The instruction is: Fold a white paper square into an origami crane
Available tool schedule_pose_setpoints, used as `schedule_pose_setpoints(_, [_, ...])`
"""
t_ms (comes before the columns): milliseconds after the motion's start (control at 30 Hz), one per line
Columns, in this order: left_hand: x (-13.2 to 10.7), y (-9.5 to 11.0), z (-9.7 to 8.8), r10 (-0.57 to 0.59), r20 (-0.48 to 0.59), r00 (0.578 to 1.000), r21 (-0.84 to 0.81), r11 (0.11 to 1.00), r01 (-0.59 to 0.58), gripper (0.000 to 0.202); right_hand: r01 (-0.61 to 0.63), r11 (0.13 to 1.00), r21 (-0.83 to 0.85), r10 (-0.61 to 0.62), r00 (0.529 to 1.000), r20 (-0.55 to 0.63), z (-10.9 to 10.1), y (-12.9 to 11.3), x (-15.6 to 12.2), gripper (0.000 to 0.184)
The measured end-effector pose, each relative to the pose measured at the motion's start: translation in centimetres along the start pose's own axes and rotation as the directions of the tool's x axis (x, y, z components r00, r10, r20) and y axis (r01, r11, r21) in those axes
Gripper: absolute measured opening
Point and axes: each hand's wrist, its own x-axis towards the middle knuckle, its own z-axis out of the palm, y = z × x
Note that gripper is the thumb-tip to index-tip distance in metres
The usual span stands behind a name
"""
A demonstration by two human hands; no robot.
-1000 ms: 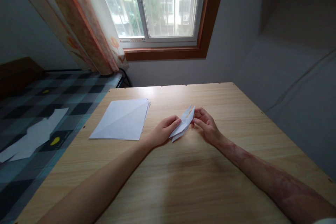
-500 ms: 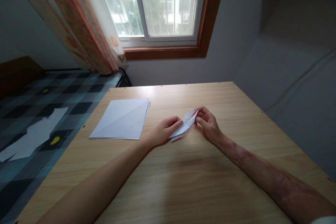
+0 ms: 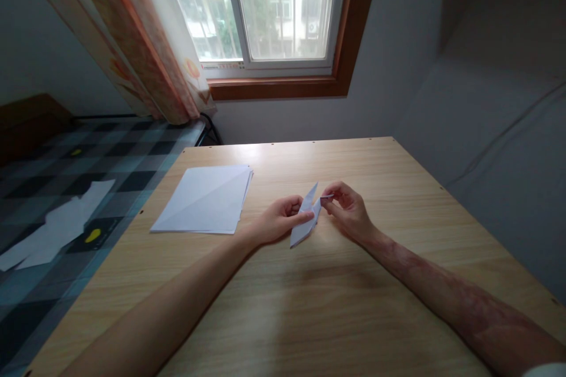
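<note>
A small folded white paper piece is held just above the wooden table, near its middle. My left hand grips its left side with thumb and fingers closed on it. My right hand pinches a thin flap at the piece's upper right tip between thumb and forefinger. One pointed flap stands up between the two hands.
A stack of white paper sheets lies on the table to the left of my hands. Left of the table is a bed with a checked cover and loose white paper. A window and curtain are behind.
The folded piece has been turned more upright. My right hand has pulled one flap out to the right, away from the other point; both hands have shifted only slightly.
</note>
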Motion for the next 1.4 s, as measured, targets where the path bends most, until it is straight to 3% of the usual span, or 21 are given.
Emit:
schedule_pose_setpoints(400, [-0.1, 0.6, 0.2, -0.016, -0.050, 0.999, -0.035, 0.999, 0.014, 0.057, 0.141, 0.965, -0.223, -0.129, 0.989, 0.067, 0.3, -1.9, -0.3, 0.013])
schedule_pose_setpoints(800, [-0.2, 0.4, 0.0, -0.018, -0.080, 0.997, -0.058, 0.998, 0.013, 0.054, 0.258, 0.931, -0.257, -0.236, 0.965, 0.113, 0.4, -2.8, 0.0, 0.014])
schedule_pose_setpoints(1100, [-0.2, 0.7, 0.2, -0.014, -0.109, 0.994, -0.081, 0.997, 0.006, 0.055, 0.171, 0.956, -0.240, -0.134, 0.977, 0.164, -0.1, -2.5, -0.3, 0.022])
schedule_pose_setpoints(1233, [-0.2, 0.5, 0.3, 0.020, -0.109, 0.994, 0.010, 1.000, -0.019, 0.056, 0.114, 0.962, -0.248, -0.085, 0.989, 0.124, 0.1, -2.1, -0.2, 0.024])
schedule_pose_setpoints(1400, [-0.2, 0.2, 0.3, 0.062, -0.153, 0.986, 0.138, 0.990, -0.041, 0.058, -0.004, 0.980, -0.201, 0.037, 0.987, 0.159, 0.0, -1.1, -0.1, 0.024])
